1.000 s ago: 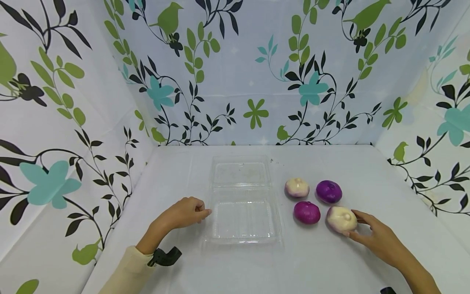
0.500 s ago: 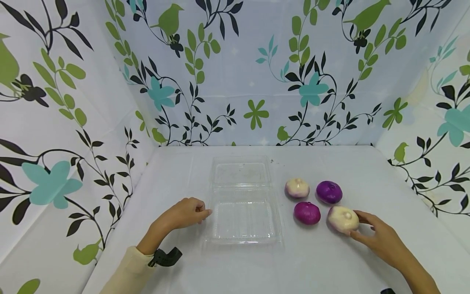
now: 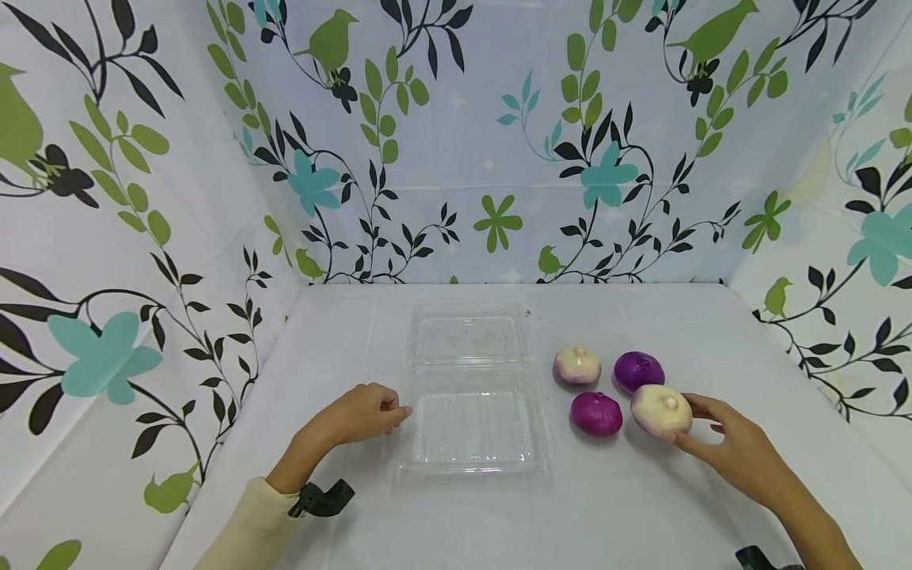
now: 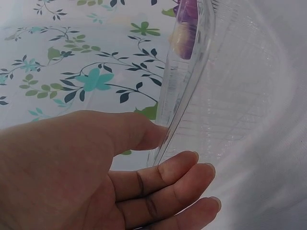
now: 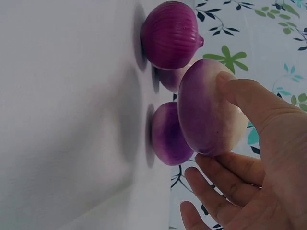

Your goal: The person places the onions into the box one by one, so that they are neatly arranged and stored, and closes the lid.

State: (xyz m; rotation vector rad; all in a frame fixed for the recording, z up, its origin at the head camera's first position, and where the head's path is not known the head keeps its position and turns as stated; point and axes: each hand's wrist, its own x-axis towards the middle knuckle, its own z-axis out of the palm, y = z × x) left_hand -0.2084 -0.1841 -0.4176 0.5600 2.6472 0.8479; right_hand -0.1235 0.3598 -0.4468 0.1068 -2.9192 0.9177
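My right hand (image 3: 741,455) holds a smooth cream-and-purple onion (image 3: 661,410) between thumb and fingers. In the right wrist view the held onion (image 5: 211,108) is raised off the white table, its purple side toward the tabletop. Close by sit a magenta onion (image 3: 596,414), a violet onion (image 3: 638,370) partly covered by the held one, and a second cream onion (image 3: 577,365). At the left side of a clear plastic clamshell container (image 3: 473,467), lying with its lid open, is my left hand (image 3: 363,413). Its thumb and fingers (image 4: 180,165) pinch the container's rim.
The container's lid (image 3: 466,309) lies flat toward the back of the white-covered table (image 3: 456,522). Small dark specks (image 3: 528,313) show beside it. A leaf-and-bird patterned cloth (image 3: 442,142) hangs behind and on both sides.
My right hand has lifted the cream-and-purple onion off the table and moved it slightly back, so it now overlaps the violet onion in the head view. The left hand keeps its place.
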